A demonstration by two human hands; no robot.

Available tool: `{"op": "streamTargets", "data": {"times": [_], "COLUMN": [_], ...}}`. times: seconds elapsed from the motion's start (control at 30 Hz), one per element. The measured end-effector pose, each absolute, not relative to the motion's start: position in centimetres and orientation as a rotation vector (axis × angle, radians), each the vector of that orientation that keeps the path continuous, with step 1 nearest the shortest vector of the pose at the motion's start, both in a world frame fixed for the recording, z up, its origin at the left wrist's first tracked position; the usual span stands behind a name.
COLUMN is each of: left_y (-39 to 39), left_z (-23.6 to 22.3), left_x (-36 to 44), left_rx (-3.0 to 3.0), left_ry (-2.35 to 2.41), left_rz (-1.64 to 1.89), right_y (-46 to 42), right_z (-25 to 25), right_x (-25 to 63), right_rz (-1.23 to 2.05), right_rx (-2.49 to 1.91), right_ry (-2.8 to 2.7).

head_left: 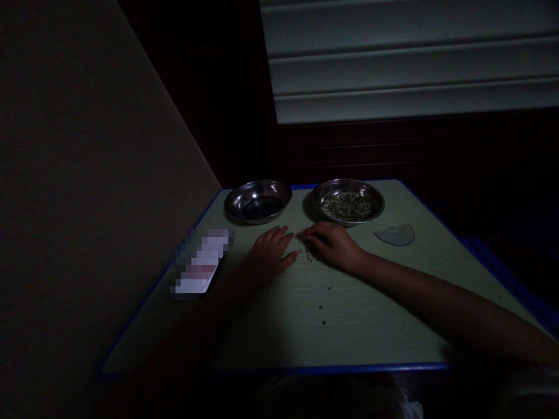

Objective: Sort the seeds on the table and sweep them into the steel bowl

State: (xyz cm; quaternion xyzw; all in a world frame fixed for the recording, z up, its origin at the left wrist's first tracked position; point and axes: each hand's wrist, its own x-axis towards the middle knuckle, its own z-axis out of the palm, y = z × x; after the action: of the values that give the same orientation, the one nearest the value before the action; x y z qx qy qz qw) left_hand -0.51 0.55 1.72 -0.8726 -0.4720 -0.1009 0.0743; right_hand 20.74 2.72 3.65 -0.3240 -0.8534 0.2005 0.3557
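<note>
My left hand (271,256) lies flat on the table, its fingers spread and its thumb pointing at a few small dark grains (308,255). On the other side of those grains is my right hand (338,245), with thumb and forefinger pinched together at the table top. Whether a grain is between these fingertips is too dark and small to tell. Just behind my right hand stands a shallow metal bowl (378,203) holding a mix of greenish and pale grains (348,205). A second metal bowl (233,203), dark inside, stands behind my left hand.
The pale green table (371,331) has a blue edge. A phone-like flat object (205,262), blurred out, lies at the left. A clear protractor (396,235) lies at the right. Several stray grains (321,307) dot the near middle. A wall (109,174) borders the left side.
</note>
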Motion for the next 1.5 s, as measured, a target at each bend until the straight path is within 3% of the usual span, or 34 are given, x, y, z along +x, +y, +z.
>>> {"op": "streamTargets", "data": {"times": [1.5], "left_y": [0.7], "left_z": [1.9], "left_x": [-0.6], "left_rx": [-2.636], "left_ry": [-1.425], "left_rz": [-0.278], "right_y": [2.7], "right_z": [3.2], "right_x": [21.3], "right_rz": [0.470], "right_rx": [-0.764], "right_ry": [-2.266]}}
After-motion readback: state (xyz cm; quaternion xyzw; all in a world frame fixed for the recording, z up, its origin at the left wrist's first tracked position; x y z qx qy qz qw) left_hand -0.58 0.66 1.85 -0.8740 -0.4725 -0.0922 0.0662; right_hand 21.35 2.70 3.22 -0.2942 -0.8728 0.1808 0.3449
